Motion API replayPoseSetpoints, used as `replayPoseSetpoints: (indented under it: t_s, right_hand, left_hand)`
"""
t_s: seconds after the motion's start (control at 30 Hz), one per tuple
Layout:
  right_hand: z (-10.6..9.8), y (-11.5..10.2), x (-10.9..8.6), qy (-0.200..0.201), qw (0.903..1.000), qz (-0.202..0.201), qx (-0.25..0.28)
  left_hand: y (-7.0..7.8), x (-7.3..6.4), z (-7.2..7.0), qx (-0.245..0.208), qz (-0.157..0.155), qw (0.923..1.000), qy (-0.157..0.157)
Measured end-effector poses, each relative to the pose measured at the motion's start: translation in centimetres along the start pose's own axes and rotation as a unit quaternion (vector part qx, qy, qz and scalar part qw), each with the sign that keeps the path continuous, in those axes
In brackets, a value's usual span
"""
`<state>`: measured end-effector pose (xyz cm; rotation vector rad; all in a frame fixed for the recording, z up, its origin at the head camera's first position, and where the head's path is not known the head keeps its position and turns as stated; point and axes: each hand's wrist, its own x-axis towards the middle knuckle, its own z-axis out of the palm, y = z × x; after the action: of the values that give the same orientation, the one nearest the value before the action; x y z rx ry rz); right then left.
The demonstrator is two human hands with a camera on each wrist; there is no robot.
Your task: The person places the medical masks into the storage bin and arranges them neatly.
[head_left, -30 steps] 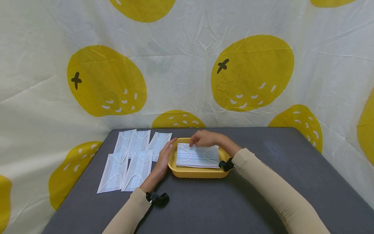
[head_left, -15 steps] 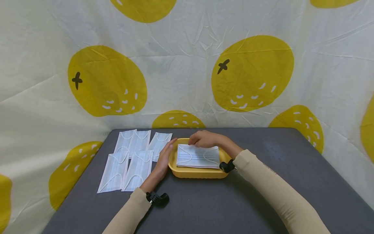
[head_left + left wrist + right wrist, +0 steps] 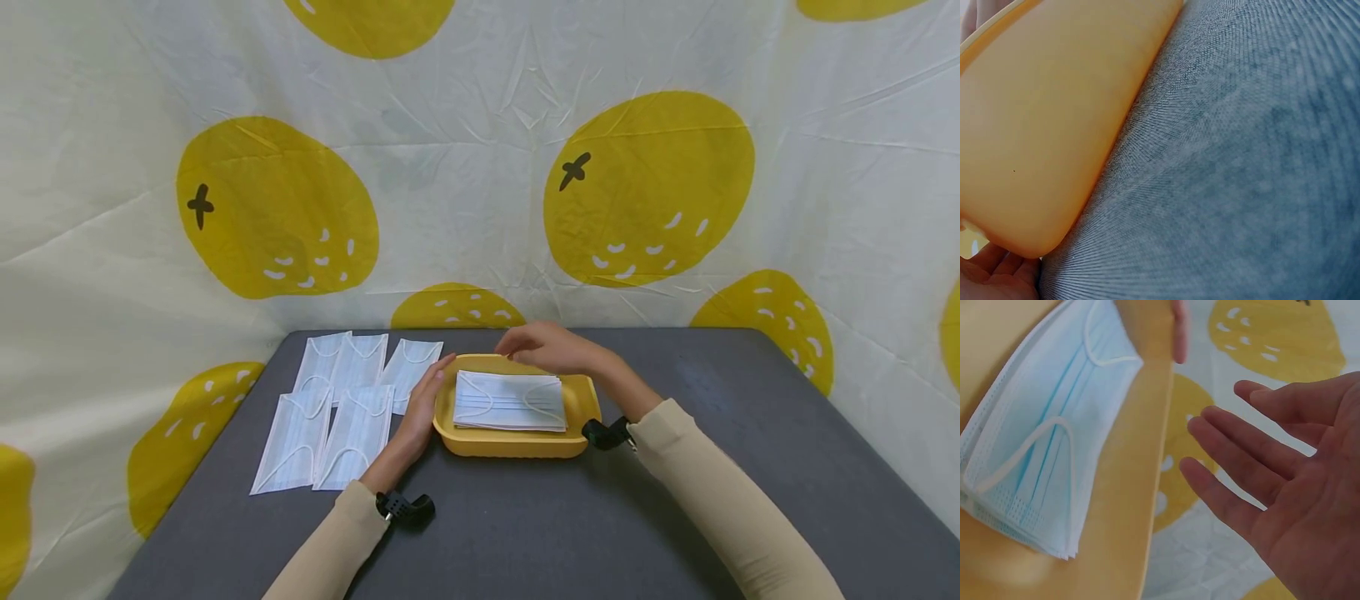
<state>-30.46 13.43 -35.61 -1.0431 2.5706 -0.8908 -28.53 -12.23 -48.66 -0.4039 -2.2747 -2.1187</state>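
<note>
A yellow plastic tray [image 3: 517,447] stands on the dark table, with a stack of light blue face masks [image 3: 510,402] lying flat inside. My left hand [image 3: 414,421] rests along the tray's left side, fingers extended. In the left wrist view, part of the left hand [image 3: 1000,275] shows at the tray's lower corner. Above the tray's back rim hovers my right hand [image 3: 551,347]. The right wrist view shows that hand [image 3: 1285,469] apart from the masks, its fingers loosely extended and holding nothing.
Several face masks [image 3: 363,429] lie spread in two rows on the table's left side, close to my left hand. Behind the table [image 3: 495,533] hangs a white curtain [image 3: 457,208] with a yellow fruit print.
My right hand has lifted off the masks in the tray and drawn back and slightly right, over the back rim. The left hand and the tray have stayed in place.
</note>
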Motion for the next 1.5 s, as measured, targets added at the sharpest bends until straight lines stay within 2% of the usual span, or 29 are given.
replayPoseSetpoints:
  t_s: [0.23,0.47,0.57,0.7,0.8,0.97,1.1,1.23,1.5]
  right_hand:
    - [-0.5,0.7,-2.8,0.078,0.9964,0.003,0.033]
    - [-0.3,2.1,-4.7,0.158,0.9852,0.007,0.067]
    - [0.0,2.7,-5.2,0.187,0.9795,0.014,0.073]
    - [0.3,3.6,-5.7,0.217,0.9731,0.029,0.073]
    - [0.4,3.9,-6.0,0.229,0.9694,0.030,0.083]
    - [0.5,4.5,-6.4,0.243,0.9646,0.029,0.098]
    - [0.7,5.2,-6.4,0.250,0.9623,0.035,0.101]
    - [0.9,5.6,-6.4,0.255,0.9600,0.047,0.104]
    - [1.6,6.5,-6.3,0.259,0.9579,0.069,0.103]
  left_hand:
    - [-0.3,-0.1,0.2,0.009,0.009,0.9999,0.007]
    - [-0.3,0.0,0.1,0.002,0.004,1.0000,-0.007]
    - [0.2,-0.2,0.0,-0.003,0.000,0.9999,-0.017]
    - [1.6,-0.8,0.0,-0.004,-0.002,0.9996,-0.027]
    - [2.4,-1.3,0.1,0.002,-0.004,0.9997,-0.026]
    - [2.6,-1.4,0.2,-0.003,-0.002,0.9996,-0.027]
    - [1.3,-0.7,0.1,-0.005,0.001,0.9997,-0.026]
    - [-0.2,0.0,0.1,-0.005,0.008,0.9999,-0.010]
    - [-0.3,-0.1,0.1,0.009,0.004,0.9999,0.012]
